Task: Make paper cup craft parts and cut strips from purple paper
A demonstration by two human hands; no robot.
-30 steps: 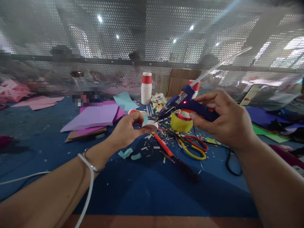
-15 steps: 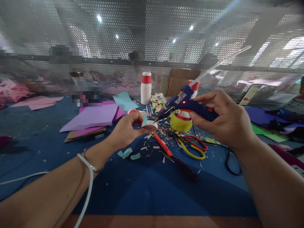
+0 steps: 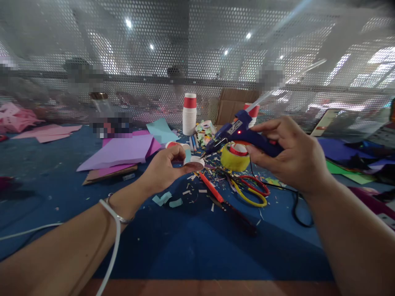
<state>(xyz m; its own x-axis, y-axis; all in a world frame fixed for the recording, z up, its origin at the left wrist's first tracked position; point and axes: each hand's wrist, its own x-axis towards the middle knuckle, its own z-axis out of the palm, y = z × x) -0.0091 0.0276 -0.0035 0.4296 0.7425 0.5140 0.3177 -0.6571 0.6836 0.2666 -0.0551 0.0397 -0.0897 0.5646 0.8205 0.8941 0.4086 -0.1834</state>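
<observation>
My left hand (image 3: 163, 167) pinches a small paper cup (image 3: 194, 163), tipped on its side, with a light blue paper strip (image 3: 187, 156) by the fingers. In my right hand (image 3: 288, 154) is a blue glue gun (image 3: 239, 129), its red light lit and a long clear glue stick (image 3: 286, 84) jutting from the back. The gun's nozzle is at the cup's rim; whether it touches I cannot tell. Below and right of the cup lie scissors (image 3: 251, 193) with red and yellow handles and an orange-red craft knife (image 3: 211, 187). Yellow tape (image 3: 235, 158) stands behind the scissors.
Stacked paper cups (image 3: 189, 115) stand at the back, near a cardboard piece (image 3: 236, 105) and a perforated metal screen (image 3: 210, 49). Purple paper (image 3: 120, 152) lies left, blue sheets (image 3: 338, 152) right. Paper scraps (image 3: 175, 202) litter the middle. A white cord (image 3: 114, 255) crosses my left forearm.
Almost nothing differs. Both hands, the cup and the glue gun keep nearly the same positions, with the nozzle still at the cup's rim.
</observation>
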